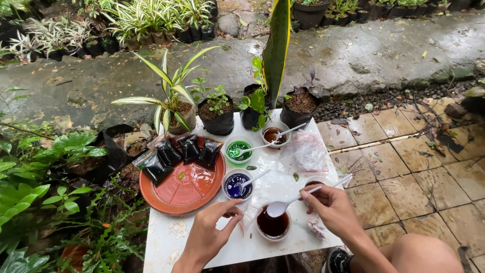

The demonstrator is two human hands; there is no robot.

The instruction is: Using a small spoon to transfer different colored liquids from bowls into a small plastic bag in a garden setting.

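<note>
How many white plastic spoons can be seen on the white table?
4 clearly. One is in the right hand over the dark red cup; one in the blue cup; one in the green cup; one in the brown cup. A handle behind the right hand may be a fifth.

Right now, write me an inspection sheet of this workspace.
Surface: white table, wet and stained.
Job's things: cup of dark red liquid; white spoon above it.
Clutter: blue cup, green cup and brown cup, each with a spoon; orange tray carrying black sachets; clear plastic bag.
Grippers: right hand holds the spoon; left hand rests on the table, fingertips pinched near the blue cup.
Cables: nothing seen.
Surroundings: potted plants at the table's far edge, wet concrete path, stone tiles.
</note>
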